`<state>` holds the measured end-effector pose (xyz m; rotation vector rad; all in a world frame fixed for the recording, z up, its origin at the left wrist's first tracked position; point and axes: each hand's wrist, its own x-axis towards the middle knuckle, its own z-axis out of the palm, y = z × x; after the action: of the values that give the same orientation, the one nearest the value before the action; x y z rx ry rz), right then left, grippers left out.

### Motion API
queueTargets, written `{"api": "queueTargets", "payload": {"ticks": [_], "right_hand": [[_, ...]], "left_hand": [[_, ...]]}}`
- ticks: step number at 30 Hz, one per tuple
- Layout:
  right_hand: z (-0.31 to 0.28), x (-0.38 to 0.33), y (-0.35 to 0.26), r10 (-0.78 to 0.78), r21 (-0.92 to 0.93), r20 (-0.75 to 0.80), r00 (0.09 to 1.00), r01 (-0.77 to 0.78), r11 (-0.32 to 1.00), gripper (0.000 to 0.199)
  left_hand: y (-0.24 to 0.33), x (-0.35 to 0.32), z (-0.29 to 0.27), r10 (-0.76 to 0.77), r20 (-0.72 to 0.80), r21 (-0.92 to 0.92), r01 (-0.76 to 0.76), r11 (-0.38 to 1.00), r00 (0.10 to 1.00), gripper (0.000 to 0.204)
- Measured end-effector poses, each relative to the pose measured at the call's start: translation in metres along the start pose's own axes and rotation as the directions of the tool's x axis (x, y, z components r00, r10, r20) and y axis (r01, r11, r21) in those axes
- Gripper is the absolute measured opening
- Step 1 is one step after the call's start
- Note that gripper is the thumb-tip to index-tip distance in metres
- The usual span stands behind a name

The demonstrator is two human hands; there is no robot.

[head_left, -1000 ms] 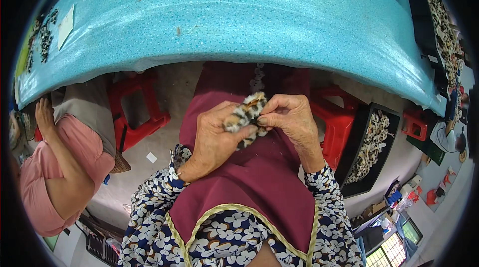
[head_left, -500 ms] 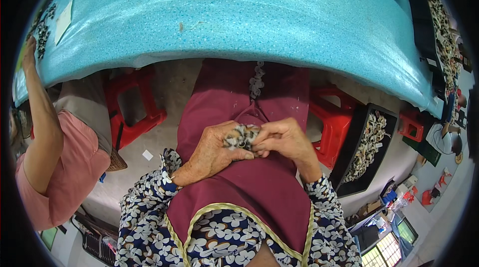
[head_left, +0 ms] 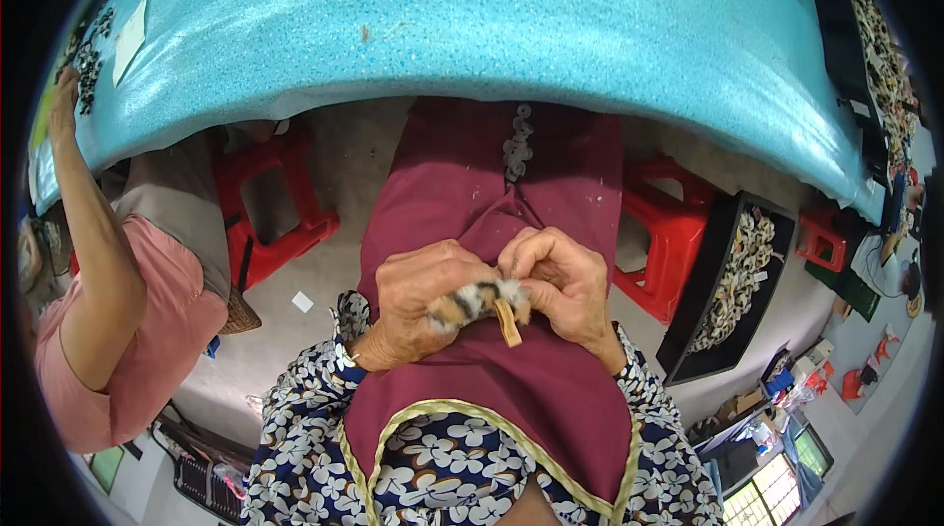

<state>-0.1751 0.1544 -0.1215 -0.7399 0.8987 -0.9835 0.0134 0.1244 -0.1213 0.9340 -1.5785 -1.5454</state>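
Furry toy (head_left: 479,302) — btwn both hands.

— Ahead of the lap? Bench (head_left: 472,25), stool (head_left: 270,211) beneath on the left.
— And right? Another stool (head_left: 674,231), then a tray (head_left: 733,290) on the floor (head_left: 334,270). Co-worker's arm (head_left: 93,231) far left, reaching onto the bench.

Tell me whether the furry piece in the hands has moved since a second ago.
Yes. The furry piece has dropped lower, away from the turquoise table edge and toward the lap, held between both hands.
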Motion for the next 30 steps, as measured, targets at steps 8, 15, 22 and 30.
{"api": "queueTargets", "payload": {"ticks": [8, 15, 22, 30], "right_hand": [[0.018, -0.011, -0.019, -0.244, -0.271, 0.162, 0.956, 0.281, 0.921, 0.013], [0.026, -0.013, -0.020, -0.270, -0.366, 0.200, 0.942, 0.328, 0.871, 0.012], [0.016, -0.020, -0.003, 0.111, -0.219, 0.228, 0.967, -0.060, 0.974, 0.009], [-0.052, 0.080, -0.016, -0.265, -0.953, 0.090, 0.960, 0.159, 0.256, 0.010]], "left_hand": [[0.013, -0.017, -0.015, 0.456, 0.174, 0.284, -0.487, 0.826, 0.873, 0.038], [0.008, -0.021, -0.011, 0.467, -0.011, 0.276, -0.446, 0.851, 0.884, 0.036], [-0.005, -0.027, -0.008, 0.351, -0.014, -0.015, -0.351, 0.936, 0.936, 0.030], [-0.013, -0.022, 0.004, 0.253, 0.181, -0.125, -0.233, 0.964, 0.950, 0.028]]}}
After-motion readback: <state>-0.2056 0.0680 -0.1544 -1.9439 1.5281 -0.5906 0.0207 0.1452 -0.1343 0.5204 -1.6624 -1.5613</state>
